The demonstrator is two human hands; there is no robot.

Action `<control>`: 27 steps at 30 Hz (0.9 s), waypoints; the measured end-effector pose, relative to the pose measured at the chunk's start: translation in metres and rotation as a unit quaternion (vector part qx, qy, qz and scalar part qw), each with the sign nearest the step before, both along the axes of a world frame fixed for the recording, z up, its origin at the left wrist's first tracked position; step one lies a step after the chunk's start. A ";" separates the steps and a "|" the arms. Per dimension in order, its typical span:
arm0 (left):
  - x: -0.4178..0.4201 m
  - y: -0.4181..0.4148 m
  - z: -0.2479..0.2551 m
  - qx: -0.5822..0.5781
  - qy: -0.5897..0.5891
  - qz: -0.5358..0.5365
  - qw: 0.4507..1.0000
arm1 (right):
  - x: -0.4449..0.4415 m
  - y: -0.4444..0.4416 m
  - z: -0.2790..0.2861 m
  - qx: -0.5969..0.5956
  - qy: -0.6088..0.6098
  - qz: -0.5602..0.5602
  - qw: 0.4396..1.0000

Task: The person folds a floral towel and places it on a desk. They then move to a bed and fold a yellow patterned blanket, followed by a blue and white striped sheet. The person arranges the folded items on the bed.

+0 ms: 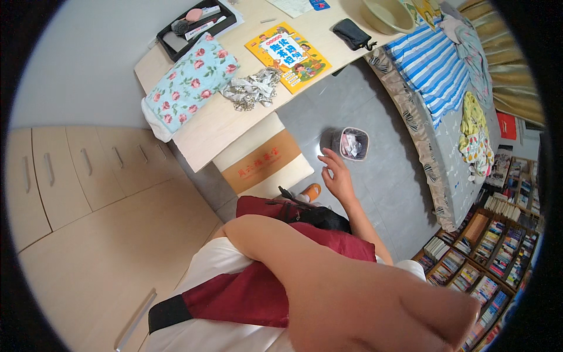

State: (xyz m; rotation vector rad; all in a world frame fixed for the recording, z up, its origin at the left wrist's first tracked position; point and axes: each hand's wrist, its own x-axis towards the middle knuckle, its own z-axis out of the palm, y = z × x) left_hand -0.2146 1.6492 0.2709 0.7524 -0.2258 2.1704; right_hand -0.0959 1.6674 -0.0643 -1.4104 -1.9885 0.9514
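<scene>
My right hand reaches out over the grey tiled floor with its fingers slightly bent and apart, holding nothing. It appears near a small waste bin with crumpled paper inside, though the distance between them is unclear. My left arm is folded across my dark red apron, and my left hand is raised very close to the camera. That hand is blurred, its fingers are hidden, and whether it grips anything does not show. A black mesh item lies against the apron near my right forearm.
A wooden table bears a floral cloth, a scrunched leopard-print fabric, a yellow book, a black pouch, a basin and an organiser tray. Cabinets stand left; a bed and bookshelves right.
</scene>
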 end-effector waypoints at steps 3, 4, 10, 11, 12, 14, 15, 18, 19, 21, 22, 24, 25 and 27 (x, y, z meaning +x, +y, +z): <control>0.000 -0.004 -0.008 0.014 0.103 -0.143 0.984 | 0.023 -0.007 0.005 0.014 -0.012 -0.023 1.000; 0.007 0.001 -0.016 0.077 0.182 -0.135 0.971 | 0.035 -0.012 0.010 0.021 -0.024 -0.038 0.999; 0.063 -0.057 0.011 -0.001 0.494 0.088 0.865 | 0.104 -0.042 0.004 0.036 -0.011 -0.087 0.995; 0.080 -0.061 0.017 -0.025 0.505 0.086 0.858 | 0.122 -0.050 0.004 0.030 -0.010 -0.103 0.994; 0.098 -0.067 0.020 -0.028 0.513 0.084 0.854 | 0.138 -0.058 0.007 0.042 -0.016 -0.120 0.992; 0.137 -0.080 0.017 -0.022 0.519 0.075 0.851 | 0.177 -0.074 0.009 0.050 -0.019 -0.142 0.988; 0.159 -0.087 0.015 -0.016 0.521 0.069 0.850 | 0.198 -0.084 0.009 0.052 -0.019 -0.150 0.987; 0.222 -0.103 0.007 -0.001 0.533 0.048 0.845 | 0.268 -0.116 0.001 0.037 -0.021 -0.197 0.979; 0.243 -0.108 0.004 0.004 0.536 0.041 0.843 | 0.293 -0.128 0.001 0.049 -0.031 -0.214 0.975; 0.282 -0.117 0.000 0.011 0.543 0.030 0.839 | 0.346 -0.150 0.000 0.074 -0.054 -0.249 0.964; 0.300 -0.119 -0.001 0.012 0.545 0.024 0.838 | 0.372 -0.162 -0.003 0.065 -0.059 -0.268 0.959; 0.334 -0.123 -0.002 0.018 0.552 0.022 0.833 | 0.419 -0.184 -0.001 0.050 -0.050 -0.316 0.946; 0.350 -0.123 0.000 0.021 0.555 0.024 0.832 | 0.441 -0.193 0.002 0.042 -0.045 -0.336 0.940; 0.384 -0.122 0.002 0.028 0.561 0.029 0.827 | 0.484 -0.210 0.004 0.044 -0.025 -0.377 0.925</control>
